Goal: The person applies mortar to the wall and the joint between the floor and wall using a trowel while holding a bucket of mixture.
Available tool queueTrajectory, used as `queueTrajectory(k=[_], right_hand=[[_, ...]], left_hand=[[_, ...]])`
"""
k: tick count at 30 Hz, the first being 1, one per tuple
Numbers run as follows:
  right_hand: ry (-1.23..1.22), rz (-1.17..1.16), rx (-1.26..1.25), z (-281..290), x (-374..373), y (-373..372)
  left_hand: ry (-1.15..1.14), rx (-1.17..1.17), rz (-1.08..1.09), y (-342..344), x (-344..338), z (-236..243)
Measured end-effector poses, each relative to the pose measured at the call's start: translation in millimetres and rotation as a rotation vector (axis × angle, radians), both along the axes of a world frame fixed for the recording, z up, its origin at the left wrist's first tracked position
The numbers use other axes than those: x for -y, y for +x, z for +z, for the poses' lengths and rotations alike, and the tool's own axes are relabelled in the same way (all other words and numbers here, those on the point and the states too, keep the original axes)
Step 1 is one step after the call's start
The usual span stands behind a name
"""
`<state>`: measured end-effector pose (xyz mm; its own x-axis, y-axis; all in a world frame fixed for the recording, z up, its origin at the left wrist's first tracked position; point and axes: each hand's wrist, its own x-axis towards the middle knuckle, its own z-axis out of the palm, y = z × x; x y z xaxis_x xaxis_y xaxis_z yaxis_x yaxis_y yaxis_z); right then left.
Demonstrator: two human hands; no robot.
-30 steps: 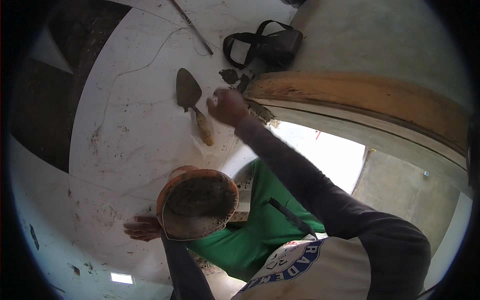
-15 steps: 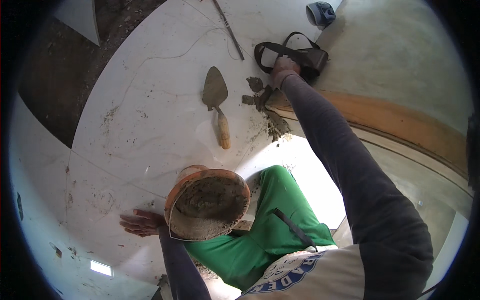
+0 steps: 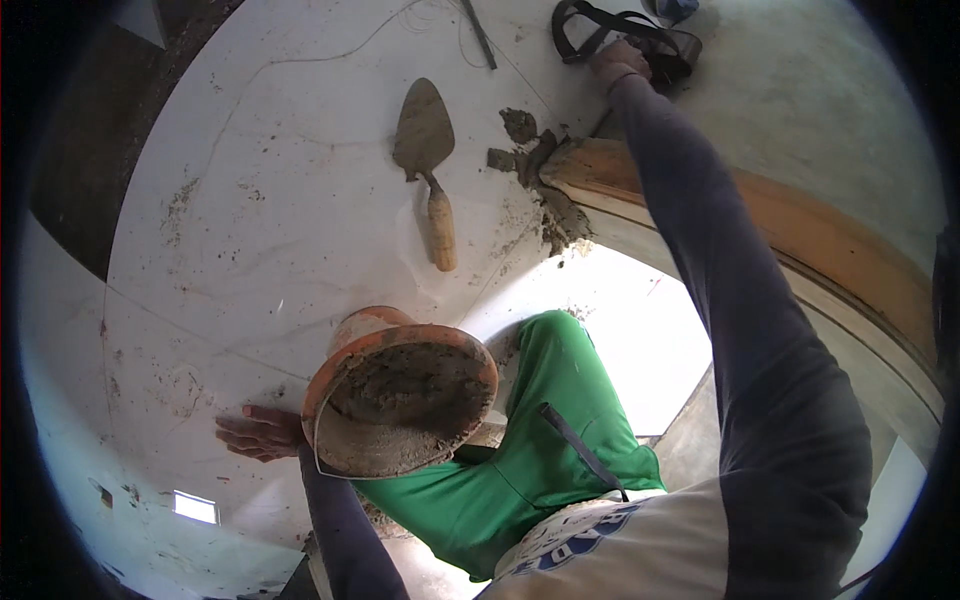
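My left hand (image 3: 258, 433) rests on the white floor (image 3: 230, 320), fingers stretched out, beside an orange bucket (image 3: 400, 390) that holds grey mortar and leans toward my lap. My right hand (image 3: 620, 66) is stretched to the upper right, fingers closed on a black bag (image 3: 670, 52) with loose straps; its fingertips are partly hidden. A pointed trowel (image 3: 425, 135) with a wooden handle lies on the floor between the bucket and the bag, its blade away from me.
A wooden-edged sill (image 3: 820, 240) with a grey surface runs along the right. Lumps of mortar (image 3: 520, 125) lie at its corner. A thin metal bar (image 3: 480, 35) and thread lie at the top. A blue-grey object (image 3: 672, 10) sits beside the bag. A dark gap borders the left.
My right hand has moved from near the trowel up and right onto the bag, which has shifted slightly. My left hand stays on the floor by the bucket.
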<state>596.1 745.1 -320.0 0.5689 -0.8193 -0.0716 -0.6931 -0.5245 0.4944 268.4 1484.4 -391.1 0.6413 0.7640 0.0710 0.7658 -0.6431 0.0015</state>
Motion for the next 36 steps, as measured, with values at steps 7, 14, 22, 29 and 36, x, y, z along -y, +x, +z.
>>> queueTrajectory(k=[7, 14, 22, 29, 36], right_hand=[[0.358, 0.094, 0.444, 24, -182, -34], [0.528, 0.168, 0.304, 10, -330, -167], [1.397, -0.626, 0.903, 22, -319, -211], [1.357, -0.926, 1.264, 38, -278, -220], [1.425, -0.986, 1.249, 50, -264, -208]], left_hand=[[0.105, -0.044, -0.176, -4, -7, -3], [0.012, 0.024, -0.101, 0, 1, 2], [-0.057, 0.06, 0.001, 6, 7, 7], [0.141, -0.036, -0.104, 1, 3, 7], [0.213, -0.053, -0.147, 5, 13, 14]])
